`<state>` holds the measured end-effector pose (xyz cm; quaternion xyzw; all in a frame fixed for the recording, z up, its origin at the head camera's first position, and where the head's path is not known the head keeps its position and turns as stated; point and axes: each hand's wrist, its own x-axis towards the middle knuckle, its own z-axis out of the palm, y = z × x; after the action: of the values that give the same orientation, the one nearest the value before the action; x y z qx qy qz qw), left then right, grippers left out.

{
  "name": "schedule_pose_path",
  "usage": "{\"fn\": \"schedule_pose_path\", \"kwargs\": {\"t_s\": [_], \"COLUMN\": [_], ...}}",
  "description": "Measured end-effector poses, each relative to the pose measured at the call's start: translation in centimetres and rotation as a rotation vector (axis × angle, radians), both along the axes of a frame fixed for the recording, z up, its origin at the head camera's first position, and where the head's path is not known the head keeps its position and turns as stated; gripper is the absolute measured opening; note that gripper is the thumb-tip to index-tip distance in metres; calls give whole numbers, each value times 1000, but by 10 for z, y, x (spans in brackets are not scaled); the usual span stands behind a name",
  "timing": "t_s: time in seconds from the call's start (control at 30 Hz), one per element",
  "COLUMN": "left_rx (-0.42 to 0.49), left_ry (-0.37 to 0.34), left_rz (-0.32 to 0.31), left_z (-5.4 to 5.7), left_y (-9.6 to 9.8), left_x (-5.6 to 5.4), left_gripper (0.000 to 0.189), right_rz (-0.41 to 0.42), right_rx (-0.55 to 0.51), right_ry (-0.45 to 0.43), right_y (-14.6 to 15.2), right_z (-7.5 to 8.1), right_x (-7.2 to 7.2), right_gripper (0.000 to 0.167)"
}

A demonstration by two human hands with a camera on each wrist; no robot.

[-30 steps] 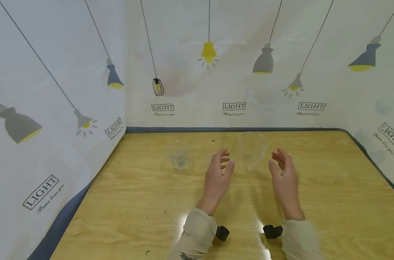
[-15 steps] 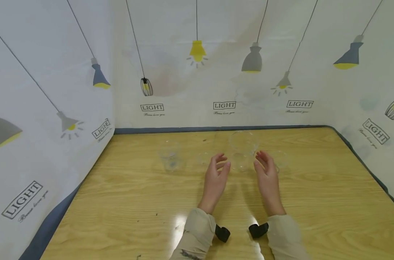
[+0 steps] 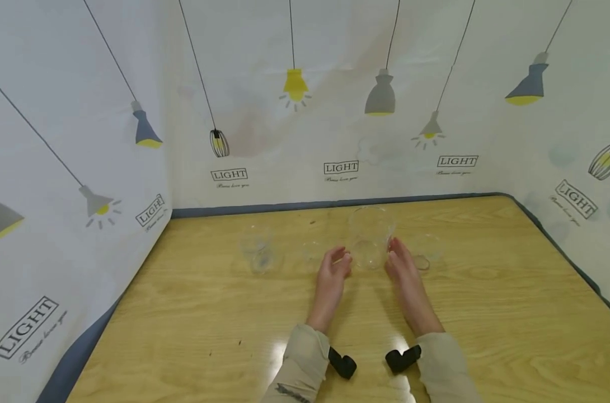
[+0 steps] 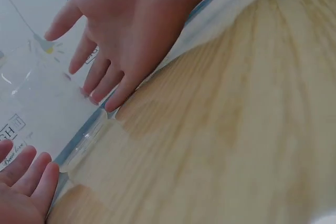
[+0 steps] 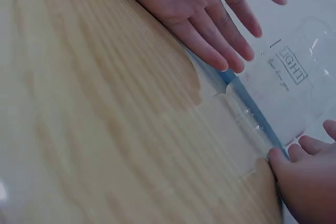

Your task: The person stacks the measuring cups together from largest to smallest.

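Observation:
A clear glass bowl [image 3: 371, 235], wide at the rim and narrower at the base, stands between the two hands toward the back of the table. To its left my left hand [image 3: 331, 282] is held with slightly bent fingers, palm turned inward, fingertips close to the bowl's base. On the other side my right hand [image 3: 408, 280] has its fingertips right at the bowl's wall. Both wrist views show spread, relaxed fingers, as on the left hand [image 4: 136, 24] and the right hand [image 5: 194, 9], with the bowl's transparent base low between them.
Left of the bowl stands another clear glass vessel [image 3: 258, 249]. A small, faint transparent piece [image 3: 311, 250] lies beside the left hand, and a further clear vessel [image 3: 427, 249] is right of the right hand. A printed backdrop [image 3: 285, 140] encloses the wooden table [image 3: 209, 313].
Both hands have drawn in toward the glass bowl, the right one moving left until its fingertips are at the wall. The head view has swung somewhat to the right.

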<state>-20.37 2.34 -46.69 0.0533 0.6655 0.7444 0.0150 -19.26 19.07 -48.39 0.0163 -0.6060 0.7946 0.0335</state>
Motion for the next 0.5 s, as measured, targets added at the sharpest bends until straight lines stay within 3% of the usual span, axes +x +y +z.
{"fn": "schedule_pose_path", "kwargs": {"t_s": [0.17, 0.33, 0.5], "left_rx": [-46, -88, -137], "left_ry": [16, 45, 67], "left_rz": [32, 15, -6], "left_z": [-5, -7, -22], "left_y": [-1, -3, 1], "left_x": [3, 1, -12], "left_gripper": [34, 36, 46], "right_rz": [63, 61, 31], "right_rx": [-180, -205, -203], "right_ry": [15, 32, 39], "right_y": [2, 3, 4], "right_z": [-10, -13, -11], "right_x": [2, -1, -7], "right_gripper": [57, 61, 63]}}
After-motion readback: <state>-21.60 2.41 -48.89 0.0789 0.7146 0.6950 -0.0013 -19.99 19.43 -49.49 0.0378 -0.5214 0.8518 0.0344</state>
